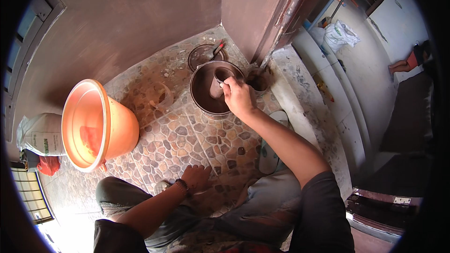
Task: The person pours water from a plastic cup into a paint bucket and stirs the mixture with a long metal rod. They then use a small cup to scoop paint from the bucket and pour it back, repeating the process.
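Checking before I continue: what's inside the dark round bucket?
The bucket shows brown contents; the right hand holds a cup in or above them, hiding what lies beneath.

Cup (216,89), centre of frame: exterior carries a matt brown coating; base material cannot be identified. Container (215,116), centre: smooth brown-coated interior, rim with a dull sheen. Tub (125,129), left of frame: orange plastic, smooth, semi-gloss. Floor (180,141), middle of frame: stone-patterned finish, low sheen, whitish residue toward the wall. Wall (140,14), upper left: brown paint, smooth, streaked. Ledge (296,82), right of centre: rough, stained, concrete-like. Sack (341,35), upper right: creased white plastic. Trousers (274,194), lower centre: worn, matt cloth. Sleeve (323,208), lower right: dark matt cloth.
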The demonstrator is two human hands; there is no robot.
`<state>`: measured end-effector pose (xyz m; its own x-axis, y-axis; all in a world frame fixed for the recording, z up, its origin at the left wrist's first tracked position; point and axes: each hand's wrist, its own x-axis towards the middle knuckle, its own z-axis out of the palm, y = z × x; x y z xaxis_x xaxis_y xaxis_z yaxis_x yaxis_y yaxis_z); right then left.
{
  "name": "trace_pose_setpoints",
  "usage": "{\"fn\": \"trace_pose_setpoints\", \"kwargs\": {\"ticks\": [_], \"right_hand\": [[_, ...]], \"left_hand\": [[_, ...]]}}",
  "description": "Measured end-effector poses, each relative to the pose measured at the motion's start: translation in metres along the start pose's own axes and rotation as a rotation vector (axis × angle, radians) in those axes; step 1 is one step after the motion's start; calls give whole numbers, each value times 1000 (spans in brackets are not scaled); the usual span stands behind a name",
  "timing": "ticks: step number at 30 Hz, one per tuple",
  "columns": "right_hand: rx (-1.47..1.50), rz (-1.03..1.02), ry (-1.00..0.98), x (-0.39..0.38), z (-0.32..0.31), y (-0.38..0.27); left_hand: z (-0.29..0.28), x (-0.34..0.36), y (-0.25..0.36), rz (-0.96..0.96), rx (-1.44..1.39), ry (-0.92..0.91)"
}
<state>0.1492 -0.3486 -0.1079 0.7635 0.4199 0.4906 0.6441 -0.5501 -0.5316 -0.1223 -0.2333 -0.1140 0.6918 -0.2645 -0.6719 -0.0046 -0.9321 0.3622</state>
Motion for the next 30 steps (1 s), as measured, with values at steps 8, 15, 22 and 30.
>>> {"fn": "trace_pose_setpoints", "kwargs": {"ticks": [8, 15, 22, 30], "right_hand": [[-28, -112, 33, -6, -5, 1], [-47, -132, 93, -6, -17, 0], [20, -95, 67, -8, -16, 1], [38, 53, -212, 6, -7, 3]], "left_hand": [[2, 2, -1, 13, 9, 5], [3, 5, 4, 30, 32, 18], [11, 11, 4, 44, 37, 53], [8, 3, 0, 11, 3, 26]]}}
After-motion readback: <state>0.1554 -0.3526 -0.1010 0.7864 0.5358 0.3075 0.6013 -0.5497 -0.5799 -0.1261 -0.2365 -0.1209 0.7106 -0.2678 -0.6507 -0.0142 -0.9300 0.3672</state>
